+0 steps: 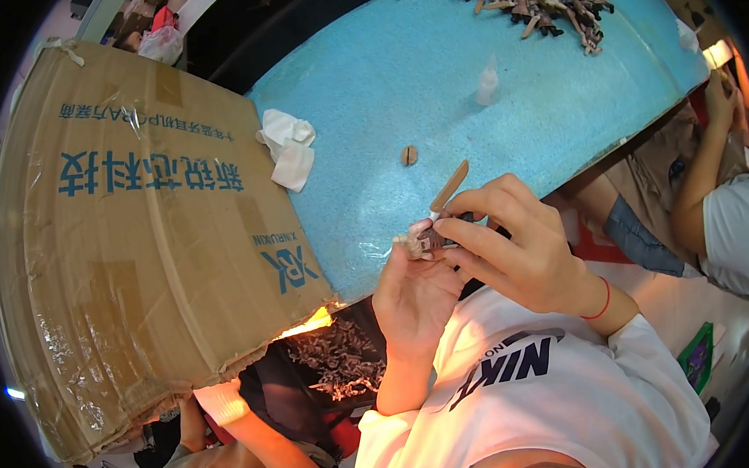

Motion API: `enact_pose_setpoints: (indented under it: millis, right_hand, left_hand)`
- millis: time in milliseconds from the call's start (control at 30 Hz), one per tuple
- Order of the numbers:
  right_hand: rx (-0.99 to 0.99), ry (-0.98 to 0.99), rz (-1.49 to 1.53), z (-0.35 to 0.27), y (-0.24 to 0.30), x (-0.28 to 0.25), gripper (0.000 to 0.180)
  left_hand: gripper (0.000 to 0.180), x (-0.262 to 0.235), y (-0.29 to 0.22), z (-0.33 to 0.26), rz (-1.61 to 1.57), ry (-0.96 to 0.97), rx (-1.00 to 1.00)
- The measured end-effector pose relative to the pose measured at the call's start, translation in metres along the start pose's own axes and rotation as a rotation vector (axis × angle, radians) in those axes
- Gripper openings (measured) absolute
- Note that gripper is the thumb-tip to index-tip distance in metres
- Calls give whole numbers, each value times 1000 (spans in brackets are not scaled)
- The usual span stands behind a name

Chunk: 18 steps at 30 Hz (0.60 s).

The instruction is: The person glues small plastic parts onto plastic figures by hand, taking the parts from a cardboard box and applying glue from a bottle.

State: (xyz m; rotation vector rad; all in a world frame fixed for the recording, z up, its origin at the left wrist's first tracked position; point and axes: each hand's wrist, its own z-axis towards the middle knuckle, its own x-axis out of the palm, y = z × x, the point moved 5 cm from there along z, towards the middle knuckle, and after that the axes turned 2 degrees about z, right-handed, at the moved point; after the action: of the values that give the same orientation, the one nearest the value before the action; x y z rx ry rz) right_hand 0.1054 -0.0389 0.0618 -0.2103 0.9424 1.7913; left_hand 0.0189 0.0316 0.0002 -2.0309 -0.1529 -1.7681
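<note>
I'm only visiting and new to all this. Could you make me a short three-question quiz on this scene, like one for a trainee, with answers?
1. Where does the pile of small parts lie on the blue work surface?
a) along the near edge
b) toward the far side
c) in the very middle

2. True or false: a red band circles the wrist of the right hand.

3. Is the small figure handled with one hand or both?

Key:
1. b
2. True
3. Both: the left hand holds it from below while the right hand's fingers grip it from the other side.
</note>
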Motion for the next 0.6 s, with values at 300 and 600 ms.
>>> enact_pose_setpoints:
  millis: [300,600]
  right_hand:
    - [23,-36,24,-3,5,-4,33]
    - [225,7,279,-15,-11,-10,29]
  left_hand:
    - [28,-12,3,-3,-96,15,3]
    - [49,0,-1,-1,505,22,176]
